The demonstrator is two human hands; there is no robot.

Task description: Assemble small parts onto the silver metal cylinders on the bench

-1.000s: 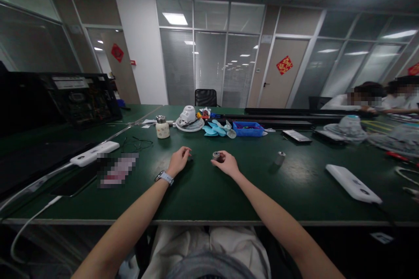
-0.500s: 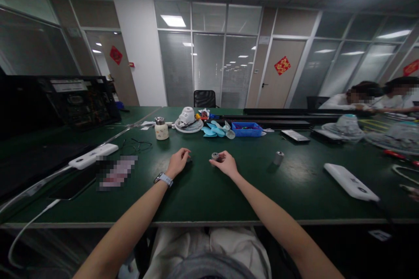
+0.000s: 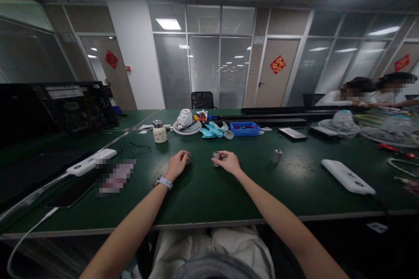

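Observation:
My right hand pinches a small grey metal cylinder between thumb and fingers; the cylinder stands upright at the table top. To the left, my left hand curls its fingers around another small grey cylinder, mostly hidden behind the hand, so only a bit of its side shows. A third grey metal cylinder stands on its own on the green table, well to the right of my right hand.
Behind the hands stand a cream bottle, a white fan part, blue fan blades and a blue tray. White power banks lie left and right. A phone lies front left. Two people sit far right.
My right hand has shifted slightly to the right, and its cylinder now shows more of its side. The left hand keeps nearly the same pose. The view has tilted a little.

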